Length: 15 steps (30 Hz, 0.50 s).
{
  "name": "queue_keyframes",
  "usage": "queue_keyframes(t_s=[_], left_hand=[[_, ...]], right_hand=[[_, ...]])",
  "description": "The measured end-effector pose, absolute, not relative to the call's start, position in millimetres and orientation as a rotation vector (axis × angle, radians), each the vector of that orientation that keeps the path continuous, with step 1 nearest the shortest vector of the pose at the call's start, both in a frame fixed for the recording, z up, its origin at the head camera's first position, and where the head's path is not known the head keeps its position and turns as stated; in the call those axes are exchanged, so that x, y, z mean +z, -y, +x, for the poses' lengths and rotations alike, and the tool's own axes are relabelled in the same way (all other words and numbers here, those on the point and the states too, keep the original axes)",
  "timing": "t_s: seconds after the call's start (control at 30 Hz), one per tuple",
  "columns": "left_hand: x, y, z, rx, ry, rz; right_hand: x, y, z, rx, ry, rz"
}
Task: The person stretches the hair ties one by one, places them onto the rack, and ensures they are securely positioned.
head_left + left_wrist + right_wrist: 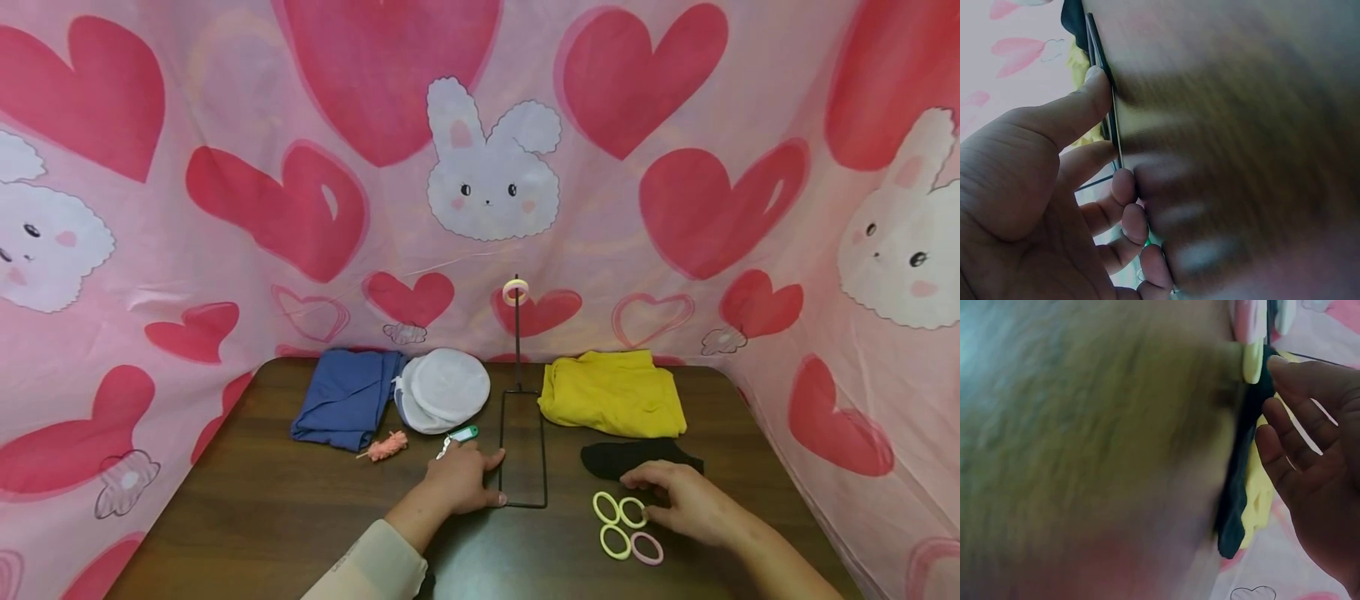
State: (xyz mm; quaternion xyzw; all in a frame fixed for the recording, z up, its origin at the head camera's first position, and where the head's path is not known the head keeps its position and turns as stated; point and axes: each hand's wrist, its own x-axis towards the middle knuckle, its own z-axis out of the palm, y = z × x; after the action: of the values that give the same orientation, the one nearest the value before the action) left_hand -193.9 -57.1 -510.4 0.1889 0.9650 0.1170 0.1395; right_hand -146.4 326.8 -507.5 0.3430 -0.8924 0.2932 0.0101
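My left hand (463, 479) rests low on the table, thumb and index finger touching the left side of a black wire stand (545, 467). In the left wrist view the thumb lies along the dark wire (1105, 56), the other fingertips on the tabletop. A pink-and-yellow ring (507, 293) hangs at the top of the stand's upright rod. Three yellow rings (615, 542) and a pink ring (647, 548) lie flat on the right. Over their right side hovers my right hand (686, 500), fingers apart, thumb at a yellow ring's edge. Its fingertips overlap a black cloth (622, 457).
Along the back lie a folded blue cloth (348, 396), a round white mesh item (450, 387) and a folded yellow cloth (611, 396). A coral yarn bundle (387, 446) and a green tag (463, 433) lie left of the stand. Heart-print fabric (405, 225) encloses the table.
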Motion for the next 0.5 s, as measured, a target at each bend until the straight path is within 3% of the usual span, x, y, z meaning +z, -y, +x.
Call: queue_keyframes(t_s=[0.5], left_hand=[[-510.0, 57.5, -194.7, 0.341, -2.766, 0.532]], right_hand=[[-513.1, -330.8, -149.6, 0.88, 2.884, 1.11]])
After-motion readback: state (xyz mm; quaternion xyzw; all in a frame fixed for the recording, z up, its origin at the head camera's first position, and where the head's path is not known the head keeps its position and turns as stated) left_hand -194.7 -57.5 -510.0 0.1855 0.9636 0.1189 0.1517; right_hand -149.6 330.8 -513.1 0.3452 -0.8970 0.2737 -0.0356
